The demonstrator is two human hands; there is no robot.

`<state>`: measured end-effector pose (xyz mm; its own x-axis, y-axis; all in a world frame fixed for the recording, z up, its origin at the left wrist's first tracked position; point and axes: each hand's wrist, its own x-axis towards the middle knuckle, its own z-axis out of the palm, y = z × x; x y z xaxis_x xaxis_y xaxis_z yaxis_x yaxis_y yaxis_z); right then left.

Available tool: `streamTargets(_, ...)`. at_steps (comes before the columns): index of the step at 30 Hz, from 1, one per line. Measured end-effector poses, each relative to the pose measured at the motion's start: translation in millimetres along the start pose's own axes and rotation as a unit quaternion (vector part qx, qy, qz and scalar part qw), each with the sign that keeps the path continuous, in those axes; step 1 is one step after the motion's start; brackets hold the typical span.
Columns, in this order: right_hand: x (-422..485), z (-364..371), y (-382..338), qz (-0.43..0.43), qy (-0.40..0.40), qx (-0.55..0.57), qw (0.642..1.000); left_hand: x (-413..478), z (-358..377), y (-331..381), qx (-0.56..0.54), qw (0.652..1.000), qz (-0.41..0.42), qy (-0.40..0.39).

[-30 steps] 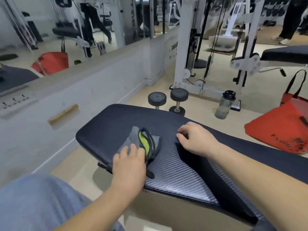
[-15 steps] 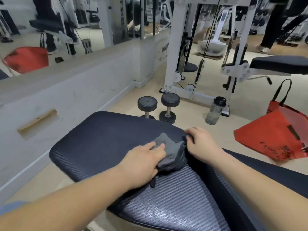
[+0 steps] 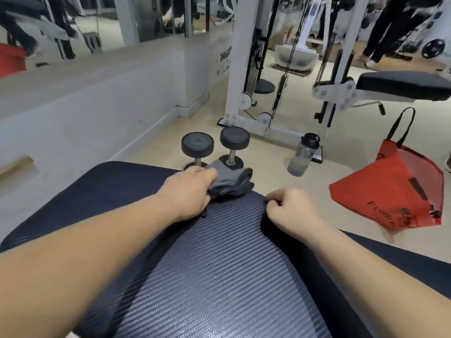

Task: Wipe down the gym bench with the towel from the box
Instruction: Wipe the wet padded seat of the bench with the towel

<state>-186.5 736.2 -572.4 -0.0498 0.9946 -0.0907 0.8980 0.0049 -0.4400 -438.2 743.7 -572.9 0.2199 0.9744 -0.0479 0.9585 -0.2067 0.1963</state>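
The gym bench (image 3: 219, 276) fills the near half of the view, its dark ribbed pad running from the near edge out to a rounded far edge. The left hand (image 3: 189, 191) presses a crumpled grey towel (image 3: 230, 182) right at that far edge, part of the cloth hanging past it; the left fingers are curled over the towel, gripping it. The right hand (image 3: 290, 206) rests at the pad's far right edge, just beside the towel but apart from it, fingers curled around the rim. The pad near and left of the hands lies bare. Past the far edge, 2 dumbbells (image 3: 216, 147) stand on the floor just beyond the towel. A water bottle (image 3: 302, 154) stands to their right, and a red bag (image 3: 395, 191) lies further right
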Motion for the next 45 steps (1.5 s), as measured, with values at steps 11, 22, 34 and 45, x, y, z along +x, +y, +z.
streamTargets(11,1.0,22.0,-100.6,-0.103,-0.010,-0.009,0.995,-61.3,-8.8,-79.2,0.011,0.999,-0.033,-0.012)
streamTargets(22,-13.0,58.9,-166.5,-0.157,-0.018,-0.032,0.987,-111.8,-26.7,-140.2,0.035,0.999,-0.034,-0.023)
streamTargets(34,33.8,71.9,-181.9,-0.126,-0.082,-0.084,0.985,-71.2,-28.1,-173.6,0.013,0.996,-0.088,0.004)
streamTargets(45,50.5,74.9,-169.1,-0.076,-0.058,-0.058,0.994,-38.8,-14.9,-173.0,-0.047,0.998,-0.035,0.022)
